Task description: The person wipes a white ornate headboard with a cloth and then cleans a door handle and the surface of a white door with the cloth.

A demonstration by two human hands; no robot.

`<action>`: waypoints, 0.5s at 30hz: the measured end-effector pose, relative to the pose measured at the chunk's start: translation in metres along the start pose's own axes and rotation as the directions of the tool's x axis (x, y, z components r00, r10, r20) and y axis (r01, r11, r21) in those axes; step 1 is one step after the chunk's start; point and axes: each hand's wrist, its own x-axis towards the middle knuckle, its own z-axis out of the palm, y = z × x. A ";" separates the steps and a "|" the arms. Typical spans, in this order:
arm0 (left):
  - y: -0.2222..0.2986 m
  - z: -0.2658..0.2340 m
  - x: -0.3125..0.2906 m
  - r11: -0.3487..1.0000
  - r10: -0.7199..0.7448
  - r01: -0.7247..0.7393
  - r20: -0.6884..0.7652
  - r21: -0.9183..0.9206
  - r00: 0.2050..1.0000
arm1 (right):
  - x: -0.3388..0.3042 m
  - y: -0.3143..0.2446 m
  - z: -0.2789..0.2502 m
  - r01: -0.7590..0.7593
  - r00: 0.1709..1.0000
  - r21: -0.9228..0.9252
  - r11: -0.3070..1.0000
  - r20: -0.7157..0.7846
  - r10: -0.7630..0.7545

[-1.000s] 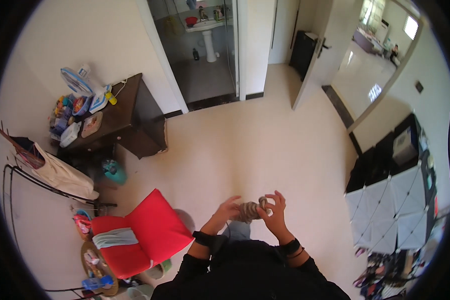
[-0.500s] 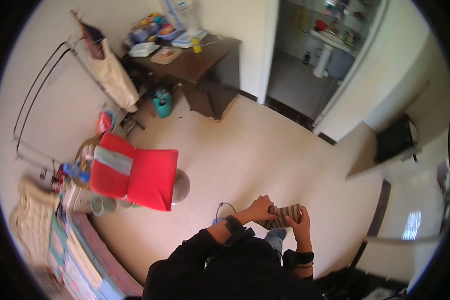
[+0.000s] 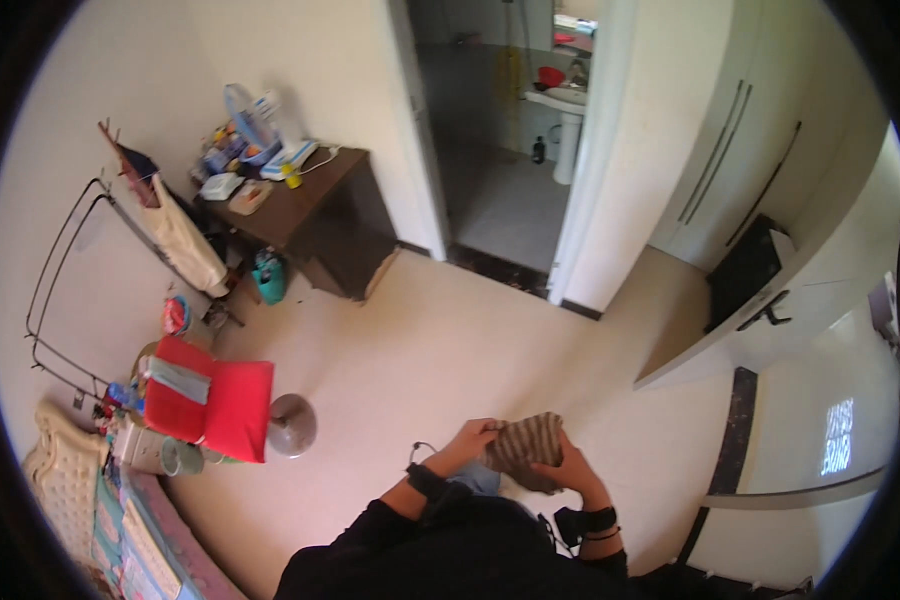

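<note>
So the main thing here is a brown-and-tan striped cloth [image 3: 528,438], knit-looking, held up off the floor out to the right of the red chair [image 3: 238,400], well apart from it. Can't tell if it's a sock, a hat or just a folded piece, tbh. I'd call the current step a two-handed hold, cloth spread between the hands, and imo the next move calls for keeping both edges under control so the folds don't slip. Left hand [image 3: 468,440], the one nearer the chair, has its fingers curled in, tips nearly together, pinching the upper left edge. Right hand [image 3: 574,470], farther from the chair, is grasping the other side: thumb laid across the front, other fingers wrapped round the right edge and partly hidden, so no idea how tightly they're closed. Neither hand is free. Moving out, there's a grey towel [image 3: 178,378] draped on the chair's backrest, a teal bin [image 3: 269,280] past the chair, then a dark wooden desk [image 3: 345,190] beyond that, and a tufted headboard [image 3: 65,450] off to the chair's left.
</note>
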 end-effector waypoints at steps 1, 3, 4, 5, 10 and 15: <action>0.010 0.010 0.012 0.989 -0.067 0.066 -0.004 -0.136 0.998 | 0.002 0.008 -0.007 0.060 0.997 0.046 0.997 -0.050 -0.057; 0.017 0.028 0.046 0.981 -0.081 0.083 0.022 -0.175 0.996 | 0.003 0.010 -0.032 0.042 0.995 0.175 0.984 -0.095 -0.025; 0.020 0.033 0.060 0.970 -0.102 0.106 0.031 -0.217 0.994 | 0.004 0.008 -0.043 0.032 0.993 0.307 0.951 -0.118 0.004; 0.023 0.041 0.079 0.972 -0.107 0.116 0.054 -0.202 0.993 | 0.005 0.010 -0.058 0.032 0.990 0.317 0.948 -0.141 0.014; 0.053 0.109 0.192 0.958 -0.085 0.160 0.297 -0.237 0.951 | 0.025 0.047 -0.152 0.005 0.945 0.516 0.856 -0.281 0.164; 0.094 0.200 0.289 0.972 0.027 0.118 0.598 -0.201 0.801 | 0.037 0.058 -0.263 0.065 0.866 0.391 0.918 -0.478 0.143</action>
